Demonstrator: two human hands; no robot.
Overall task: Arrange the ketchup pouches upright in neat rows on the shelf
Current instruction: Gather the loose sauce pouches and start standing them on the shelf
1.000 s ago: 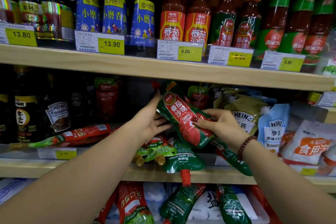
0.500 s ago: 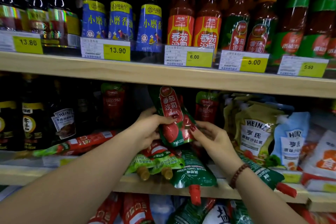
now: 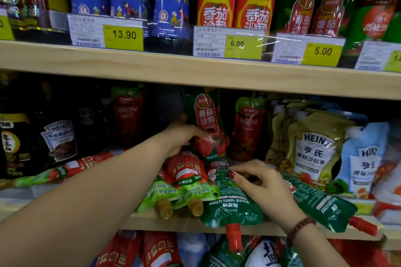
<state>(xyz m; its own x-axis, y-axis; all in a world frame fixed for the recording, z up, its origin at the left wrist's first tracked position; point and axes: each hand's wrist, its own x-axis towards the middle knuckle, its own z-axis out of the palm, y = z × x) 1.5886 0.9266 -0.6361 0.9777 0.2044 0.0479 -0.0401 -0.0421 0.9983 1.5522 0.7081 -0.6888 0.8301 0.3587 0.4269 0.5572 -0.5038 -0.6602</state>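
Head view: we are at the middle shelf [image 3: 147,222], where ketchup pouches lie in a heap.
Change: a second ago both hands held one pouch tilted. Now that upright ketchup pouch [image 3: 208,128] stands straight at the back, label to us.
Left hand [image 3: 180,136]: alone on the upright ketchup pouch, at its 8 o'clock side, fingers curled round its lower edge to steady it.
Right hand [image 3: 260,182]: it has let go and dropped to 5 o'clock of the standing pouch. Its fingers are bent and a little apart, with the fingertips [image 3: 231,174] on the far end of a dark green ketchup pouch [image 3: 230,204]. We cannot tell whether the thumb has closed under it.
Dark green ketchup pouch: flat, its red cap hanging over the shelf's front edge toward 6 o'clock.
Neighbours: two light green pouches [image 3: 186,188] lie flat, touching it at 9 o'clock. Another green pouch [image 3: 321,199] lies flat at 3 o'clock. A red standing pouch [image 3: 249,128] is just beside the upright one, at its 3 o'clock.
Meaning: we judge one pouch is placed and the flat dark green one is next. Several are left to stand, so the task is early.
Risk: the soft upright pouch may slump once the left hand lets go.
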